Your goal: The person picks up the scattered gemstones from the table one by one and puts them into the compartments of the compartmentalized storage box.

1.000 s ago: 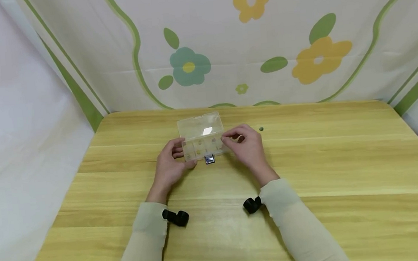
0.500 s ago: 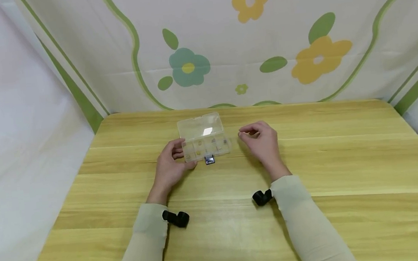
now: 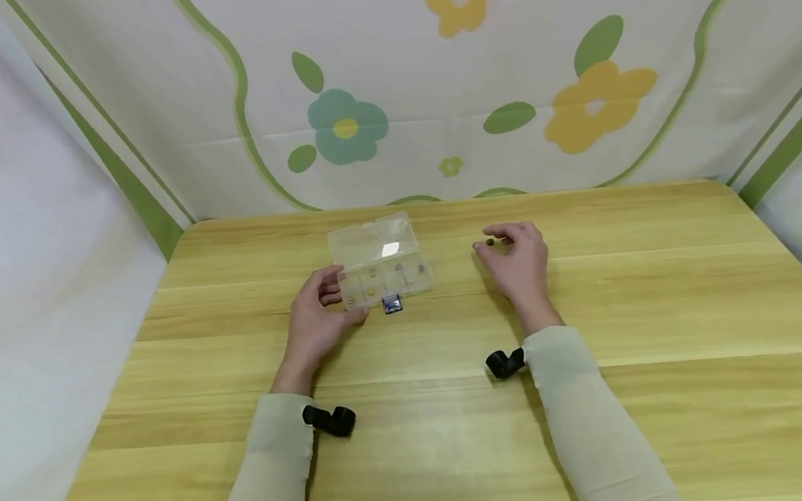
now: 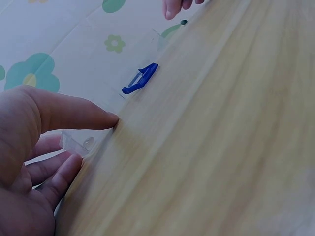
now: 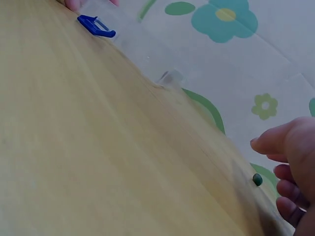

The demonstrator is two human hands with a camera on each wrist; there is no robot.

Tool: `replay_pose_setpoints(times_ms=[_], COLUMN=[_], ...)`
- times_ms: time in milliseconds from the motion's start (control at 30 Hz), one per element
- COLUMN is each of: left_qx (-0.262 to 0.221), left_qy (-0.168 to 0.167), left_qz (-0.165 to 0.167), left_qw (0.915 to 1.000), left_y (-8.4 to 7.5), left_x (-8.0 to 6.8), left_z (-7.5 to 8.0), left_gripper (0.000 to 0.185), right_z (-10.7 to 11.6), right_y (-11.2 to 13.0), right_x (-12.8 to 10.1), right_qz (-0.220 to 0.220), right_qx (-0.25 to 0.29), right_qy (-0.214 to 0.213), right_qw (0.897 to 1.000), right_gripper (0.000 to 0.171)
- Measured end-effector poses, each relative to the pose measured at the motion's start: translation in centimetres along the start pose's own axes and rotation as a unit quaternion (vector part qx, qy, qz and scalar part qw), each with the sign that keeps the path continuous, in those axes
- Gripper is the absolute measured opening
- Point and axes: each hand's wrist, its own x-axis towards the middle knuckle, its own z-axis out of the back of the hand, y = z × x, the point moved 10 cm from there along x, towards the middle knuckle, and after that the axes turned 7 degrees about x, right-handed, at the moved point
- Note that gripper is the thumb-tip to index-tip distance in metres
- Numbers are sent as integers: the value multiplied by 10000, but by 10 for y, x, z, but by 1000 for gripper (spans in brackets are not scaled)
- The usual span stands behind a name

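Observation:
A clear plastic compartment box lies on the wooden table with its lid tipped back and a blue latch at the front. Several tiny pieces sit in its compartments. My left hand holds the box's left end, thumb at the front corner and fingers round the side. Well to the right of the box, my right hand hovers round a small dark green bead on the table. Its thumb and fingers are spread apart, with the bead showing in the gap.
Behind the table's far edge hangs a white cloth printed with flowers and green lines. Each sleeve carries a black wrist camera, one on the left and one on the right.
My right hand has moved right, from the box's right end to the bead, and its fingers have parted. My left hand has stayed at the box. The head view has shifted slightly.

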Motion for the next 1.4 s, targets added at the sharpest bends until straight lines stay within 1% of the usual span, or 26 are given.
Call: replay_pose_setpoints(times_ms=[167,267,400,600,767,1100,1400], left_qx=[-1,17,22,1,-12,28,59], left_qy=[-16,-19,-21,-54,-65,-48,-106], left_qz=[11,21,7,12,-6,-24,-31], left_qw=[10000,10000,10000,10000,10000,10000,9999], left_y=[1,1,2,2,3,1,1], left_x=[1,1,2,1,1,0,-1], left_z=[1,1,-1,1,2,3,8], left_gripper=[83,83,82,81,82,82,83], right_z=[-2,-2,0,-2,-1,3,2], right_y=[-9,-11,-13,-11,-10,-12,-3], right_x=[3,4,6,5,6,4,3], right_qz=[-300,-369,-385,-357,-303,-504,-299], right_qx=[-63,-111,-214,-373,-469,-461,-439], right_qy=[150,155,91,103,33,-182,-239], right_qw=[9994,9991,9990,9986,9984,9975,9983], right_gripper=[37,37,37,35,32,24,20])
